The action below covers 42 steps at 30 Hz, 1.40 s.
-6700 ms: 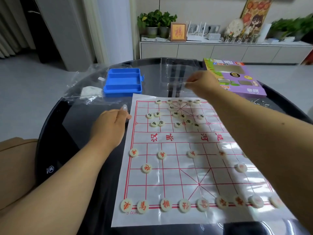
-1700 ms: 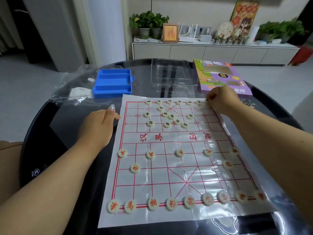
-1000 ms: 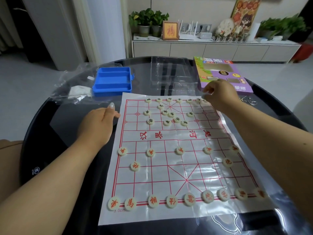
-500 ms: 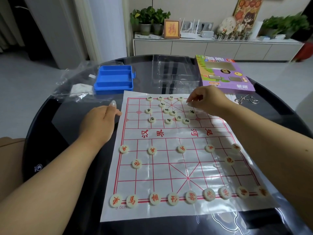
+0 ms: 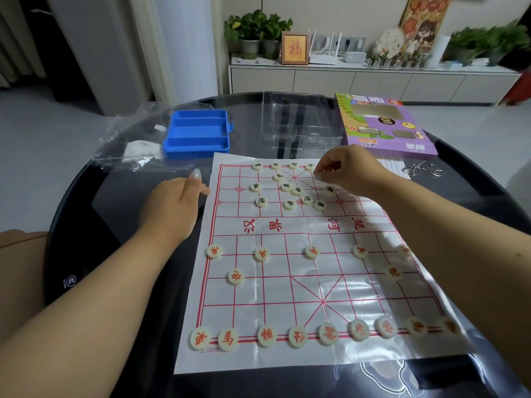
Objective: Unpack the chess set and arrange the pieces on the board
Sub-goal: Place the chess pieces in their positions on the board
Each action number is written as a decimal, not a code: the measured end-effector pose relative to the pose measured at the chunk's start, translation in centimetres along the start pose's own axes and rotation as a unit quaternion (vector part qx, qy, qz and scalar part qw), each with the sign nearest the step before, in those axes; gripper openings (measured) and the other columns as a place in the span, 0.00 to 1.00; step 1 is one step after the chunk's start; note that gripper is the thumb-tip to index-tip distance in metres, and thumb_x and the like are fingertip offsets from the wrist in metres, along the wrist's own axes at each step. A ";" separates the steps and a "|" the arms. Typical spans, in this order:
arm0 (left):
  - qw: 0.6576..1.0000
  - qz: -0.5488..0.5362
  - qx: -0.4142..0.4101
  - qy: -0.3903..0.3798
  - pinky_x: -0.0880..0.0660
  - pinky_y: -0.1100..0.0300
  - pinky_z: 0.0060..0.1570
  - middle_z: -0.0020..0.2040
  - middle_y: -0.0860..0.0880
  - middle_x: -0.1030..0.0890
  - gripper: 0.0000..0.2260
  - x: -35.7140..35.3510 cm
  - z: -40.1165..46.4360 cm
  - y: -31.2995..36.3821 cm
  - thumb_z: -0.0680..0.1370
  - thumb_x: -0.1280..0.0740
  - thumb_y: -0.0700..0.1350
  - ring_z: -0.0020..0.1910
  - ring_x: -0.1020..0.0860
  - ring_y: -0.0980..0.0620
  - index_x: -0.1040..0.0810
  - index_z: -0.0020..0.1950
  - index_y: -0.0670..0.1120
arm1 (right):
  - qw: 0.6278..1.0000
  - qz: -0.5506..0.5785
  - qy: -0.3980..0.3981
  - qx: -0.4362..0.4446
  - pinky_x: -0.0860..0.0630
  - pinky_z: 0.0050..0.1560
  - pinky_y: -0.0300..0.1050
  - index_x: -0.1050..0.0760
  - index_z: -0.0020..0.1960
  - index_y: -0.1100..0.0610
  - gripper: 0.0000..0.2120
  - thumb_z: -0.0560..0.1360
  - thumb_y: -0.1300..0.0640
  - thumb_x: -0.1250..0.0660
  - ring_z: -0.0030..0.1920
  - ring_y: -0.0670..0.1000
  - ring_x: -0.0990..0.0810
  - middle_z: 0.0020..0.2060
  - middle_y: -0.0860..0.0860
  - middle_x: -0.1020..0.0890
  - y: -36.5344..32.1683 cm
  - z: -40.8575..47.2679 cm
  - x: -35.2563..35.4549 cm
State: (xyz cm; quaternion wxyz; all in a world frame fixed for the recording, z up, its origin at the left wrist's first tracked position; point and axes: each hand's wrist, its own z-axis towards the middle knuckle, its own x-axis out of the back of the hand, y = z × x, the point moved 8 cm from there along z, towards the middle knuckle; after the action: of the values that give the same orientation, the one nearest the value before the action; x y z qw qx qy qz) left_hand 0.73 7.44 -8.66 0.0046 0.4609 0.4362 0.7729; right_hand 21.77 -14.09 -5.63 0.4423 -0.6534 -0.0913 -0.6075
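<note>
Head view: right hand (image 5: pixel 349 172) pinches a small pale disc piece over the thin plastic red-lined board (image 5: pixel 304 282); left hand (image 5: pixel 175 205) rests open, pinning its edge. Brushing the clustered black-marked pieces (image 5: pixel 297 191) could scatter them.

Potted plants (image 5: pixel 256 31), framed picture (image 5: pixel 295 48) and router (image 5: pixel 324 50) on a sideboard (image 5: pixel 359 79).

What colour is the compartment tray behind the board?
Bright blue, seen clearly in the head view.

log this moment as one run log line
left hand: flat by board edge | right hand: pinching a piece at far row | red pieces: set | black pieces: unsorted
</note>
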 end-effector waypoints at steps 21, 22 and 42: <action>1.000 -0.023 0.014 0.000 0.34 0.58 0.47 0.51 0.52 0.20 0.25 0.0 0.0 -0.3 0.82 0.52 0.58 0.47 0.26 0.56 0.18 0.49 0.48 | 0.994 -0.082 -0.045 -0.058 0.21 0.44 0.45 0.18 0.52 0.58 0.11 0.73 0.53 0.29 0.42 0.54 0.19 0.45 0.54 0.17 -5.4 3.1 -4.9; 1.000 -0.024 0.013 0.000 0.34 0.58 0.47 0.50 0.53 0.20 0.25 0.0 0.0 -0.3 0.82 0.52 0.58 0.47 0.27 0.56 0.18 0.50 0.48 | 0.995 -0.075 -0.041 -0.056 0.20 0.43 0.45 0.18 0.51 0.58 0.11 0.73 0.53 0.30 0.41 0.53 0.19 0.44 0.54 0.16 -5.7 3.2 -4.8; 1.000 -0.005 0.018 0.008 0.37 0.68 0.36 0.49 0.53 0.22 0.24 0.0 0.3 -0.6 0.82 0.51 0.57 0.44 0.28 0.59 0.18 0.49 0.48 | 0.995 -0.077 -0.056 0.000 0.22 0.49 0.44 0.20 0.57 0.56 0.14 0.74 0.51 0.31 0.47 0.52 0.21 0.50 0.52 0.18 -10.6 7.7 -8.1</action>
State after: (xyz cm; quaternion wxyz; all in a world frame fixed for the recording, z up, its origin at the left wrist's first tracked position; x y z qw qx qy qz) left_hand 0.74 8.05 -9.05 -0.0033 0.4523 0.4525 0.7685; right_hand 18.28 0.84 -6.73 0.3887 -0.6771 -0.1660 -0.6024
